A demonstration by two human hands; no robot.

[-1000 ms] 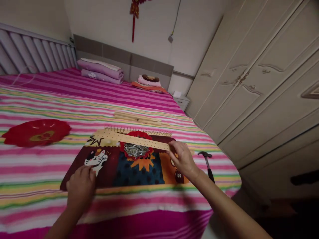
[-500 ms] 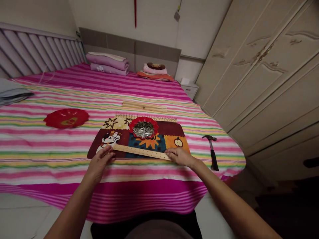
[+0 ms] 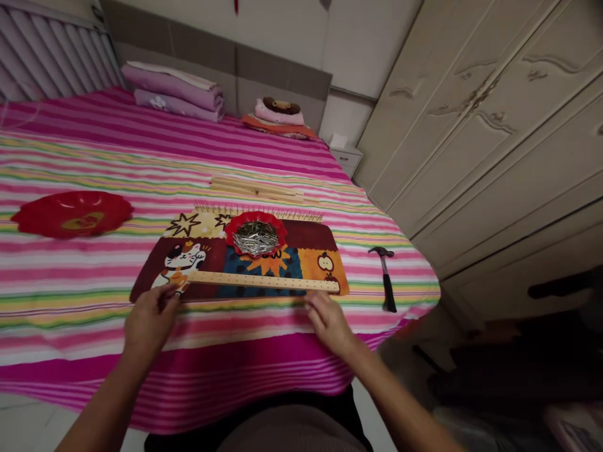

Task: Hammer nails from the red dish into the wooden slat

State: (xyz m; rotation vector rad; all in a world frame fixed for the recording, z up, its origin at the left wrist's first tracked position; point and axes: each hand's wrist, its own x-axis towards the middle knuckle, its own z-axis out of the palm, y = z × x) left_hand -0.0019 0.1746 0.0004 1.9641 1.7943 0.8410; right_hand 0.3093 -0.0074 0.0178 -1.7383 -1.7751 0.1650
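Observation:
A pale wooden strip with rows of small dark holes lies across the front of a patterned mat. My left hand is at the mat's front left corner, thumb and fingers apart, just short of the strip's left end. At the mat's front edge is my right hand, its fingers loosely bent and below the strip's right end, holding nothing I can see. Behind the strip, a red scalloped bowl holds many silvery nails. Along the mat's back edge runs a strip with upright nails.
Several wooden strips lie behind the mat. A hammer rests to the right near the bed's edge. Another red dish sits at the left. Folded bedding and a wardrobe are farther back.
Both hands have let go of the wooden strip and drawn back towards me. The strip now lies level on the mat. The view has turned slightly to the right.

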